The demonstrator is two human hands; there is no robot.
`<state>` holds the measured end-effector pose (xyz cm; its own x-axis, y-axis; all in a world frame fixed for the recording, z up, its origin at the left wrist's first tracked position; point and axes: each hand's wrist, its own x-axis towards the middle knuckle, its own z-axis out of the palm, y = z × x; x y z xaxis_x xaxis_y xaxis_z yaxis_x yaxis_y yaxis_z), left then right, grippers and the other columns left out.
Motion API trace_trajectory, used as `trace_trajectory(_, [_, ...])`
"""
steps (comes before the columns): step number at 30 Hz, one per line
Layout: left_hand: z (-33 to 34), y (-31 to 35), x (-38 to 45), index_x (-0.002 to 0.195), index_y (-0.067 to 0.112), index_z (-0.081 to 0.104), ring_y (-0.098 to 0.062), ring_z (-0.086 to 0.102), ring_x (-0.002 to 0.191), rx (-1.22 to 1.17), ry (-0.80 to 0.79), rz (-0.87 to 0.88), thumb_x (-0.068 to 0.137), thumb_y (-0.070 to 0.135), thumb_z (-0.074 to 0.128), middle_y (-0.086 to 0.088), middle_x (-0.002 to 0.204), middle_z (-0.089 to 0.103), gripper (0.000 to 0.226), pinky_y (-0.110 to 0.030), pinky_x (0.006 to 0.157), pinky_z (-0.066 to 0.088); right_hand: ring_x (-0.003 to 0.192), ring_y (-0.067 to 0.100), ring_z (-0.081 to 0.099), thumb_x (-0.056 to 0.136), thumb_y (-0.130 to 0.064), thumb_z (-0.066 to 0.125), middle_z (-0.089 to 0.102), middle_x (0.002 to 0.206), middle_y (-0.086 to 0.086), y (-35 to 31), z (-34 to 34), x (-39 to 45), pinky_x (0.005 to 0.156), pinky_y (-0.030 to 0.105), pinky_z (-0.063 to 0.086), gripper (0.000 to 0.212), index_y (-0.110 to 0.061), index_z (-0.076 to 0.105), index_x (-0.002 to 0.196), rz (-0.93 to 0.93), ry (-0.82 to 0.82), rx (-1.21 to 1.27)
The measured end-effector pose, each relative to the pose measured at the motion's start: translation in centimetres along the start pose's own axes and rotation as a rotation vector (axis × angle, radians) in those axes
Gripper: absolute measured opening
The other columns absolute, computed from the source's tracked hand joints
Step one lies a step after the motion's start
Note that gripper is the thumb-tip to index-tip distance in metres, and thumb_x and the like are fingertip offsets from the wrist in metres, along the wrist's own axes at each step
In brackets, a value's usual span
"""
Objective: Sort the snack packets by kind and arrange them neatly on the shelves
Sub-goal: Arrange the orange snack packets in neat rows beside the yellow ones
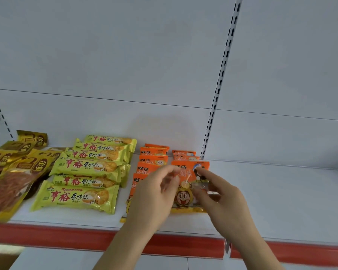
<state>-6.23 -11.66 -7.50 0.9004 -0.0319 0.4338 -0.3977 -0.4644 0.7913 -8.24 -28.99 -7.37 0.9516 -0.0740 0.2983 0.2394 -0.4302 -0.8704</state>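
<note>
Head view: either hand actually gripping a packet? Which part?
Cannot tell for sure. Both the left hand and right hand sit with loosely bent fingers over the front orange packet, at its left and right sides; no clear pinch shows.

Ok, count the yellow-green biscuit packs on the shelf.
6, stacked front to back left of the orange packs: front, next, rearmost. More may be hidden underneath.

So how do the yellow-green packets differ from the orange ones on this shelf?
The yellow-green packets are long bars lying crosswise in one overlapping stack; the orange packets are shorter pouches set in two columns. The yellow-green ones lie untouched, while the left hand and right hand are at the front orange packet. Both kinds lie flat on the shelf, grouped by kind.
</note>
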Motion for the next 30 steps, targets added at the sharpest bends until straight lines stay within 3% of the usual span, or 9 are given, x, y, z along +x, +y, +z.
trace_trajectory(2, [-0.3, -1.3, -0.1, 0.114, 0.024, 0.076, 0.002, 0.064, 0.104, 0.257, 0.063, 0.112, 0.095, 0.021, 0.071, 0.018, 0.111, 0.070, 0.019, -0.015, 0.088, 0.049, 0.090, 0.000, 0.066, 0.092, -0.023, 0.070, 0.069, 0.105, -0.023, 1.2, 0.1, 0.0, 0.077, 0.015, 0.052, 0.043, -0.039, 0.062, 0.131, -0.008, -0.009, -0.072])
trace_trajectory(5, [-0.2, -3.2, -0.5, 0.109, 0.015, 0.077, -0.026, 0.067, 0.112, 0.588, 0.102, 0.219, 0.086, 0.021, 0.079, 0.001, 0.115, 0.072, 0.024, -0.045, 0.094, 0.057, 0.107, -0.001, 0.055, 0.094, -0.032, 0.067, 0.060, 0.116, -0.026, 2.7, 1.1, -0.7, 0.085, 0.010, 0.043, 0.044, -0.037, 0.057, 0.136, -0.105, -0.038, -0.296])
trace_trajectory(8, [0.3, -4.6, -1.2, 0.119, 0.016, 0.073, -0.036, 0.061, 0.126, 0.745, 0.043, 0.162, 0.092, 0.034, 0.068, -0.004, 0.127, 0.069, 0.033, -0.061, 0.102, 0.051, 0.124, 0.016, 0.046, 0.090, -0.031, 0.063, 0.051, 0.131, -0.004, 4.3, 1.7, -1.4, 0.089, 0.027, 0.050, 0.048, -0.033, 0.057, 0.138, -0.244, 0.004, -0.554])
trace_trajectory(10, [0.6, -5.1, -1.6, 0.122, 0.017, 0.072, -0.036, 0.058, 0.131, 0.783, 0.030, 0.145, 0.099, 0.040, 0.053, -0.004, 0.133, 0.067, 0.039, -0.061, 0.104, 0.051, 0.133, 0.028, 0.044, 0.089, -0.031, 0.059, 0.045, 0.144, 0.007, 4.5, 1.9, -1.7, 0.090, 0.044, 0.055, 0.048, -0.033, 0.056, 0.136, -0.239, 0.026, -0.636])
trace_trajectory(13, [0.9, -5.3, -1.6, 0.128, 0.017, 0.070, -0.036, 0.056, 0.134, 0.761, 0.042, 0.148, 0.103, 0.047, 0.035, -0.005, 0.137, 0.065, 0.053, -0.059, 0.105, 0.050, 0.141, 0.036, 0.040, 0.092, -0.043, 0.044, 0.043, 0.153, 0.011, 4.2, 1.9, -2.4, 0.101, 0.054, 0.048, 0.046, -0.032, 0.055, 0.135, -0.218, 0.013, -0.771])
trace_trajectory(19, [1.6, -4.7, -2.0, 0.144, 0.021, 0.058, -0.039, 0.047, 0.143, 0.724, 0.025, 0.211, 0.106, 0.055, 0.029, -0.012, 0.147, 0.058, 0.058, -0.063, 0.115, 0.039, 0.146, 0.030, 0.036, 0.096, -0.057, 0.036, 0.041, 0.156, 0.001, 3.7, 2.0, -3.4, 0.107, 0.049, 0.046, 0.052, -0.032, 0.052, 0.140, -0.208, -0.034, -0.847])
trace_trajectory(23, [2.6, -4.7, -2.6, 0.134, 0.024, 0.068, -0.039, 0.047, 0.142, 0.793, -0.007, 0.283, 0.102, 0.048, 0.038, -0.009, 0.146, 0.060, 0.050, -0.065, 0.115, 0.037, 0.153, 0.026, 0.020, 0.101, -0.058, 0.020, 0.020, 0.166, -0.005, 3.6, 2.2, -3.8, 0.117, 0.049, 0.033, 0.057, -0.036, 0.032, 0.153, -0.192, -0.111, -0.947])
trace_trajectory(27, [2.8, -4.5, -2.8, 0.131, 0.021, 0.071, -0.040, 0.050, 0.140, 0.818, -0.017, 0.272, 0.101, 0.045, 0.036, -0.010, 0.142, 0.063, 0.051, -0.066, 0.113, 0.039, 0.152, 0.030, 0.021, 0.103, -0.059, 0.008, 0.021, 0.166, -0.004, 3.3, 2.2, -4.2, 0.117, 0.053, 0.031, 0.061, -0.034, 0.028, 0.156, -0.157, -0.150, -1.029])
trace_trajectory(30, [2.8, -3.7, -2.6, 0.133, 0.018, 0.069, -0.039, 0.049, 0.142, 0.793, 0.002, 0.249, 0.100, 0.048, 0.038, -0.012, 0.145, 0.061, 0.054, -0.063, 0.114, 0.040, 0.155, 0.027, 0.005, 0.097, -0.062, -0.008, 0.006, 0.168, -0.002, 3.1, 1.6, -4.3, 0.122, 0.050, 0.018, 0.071, -0.034, 0.016, 0.158, -0.191, -0.155, -0.999])
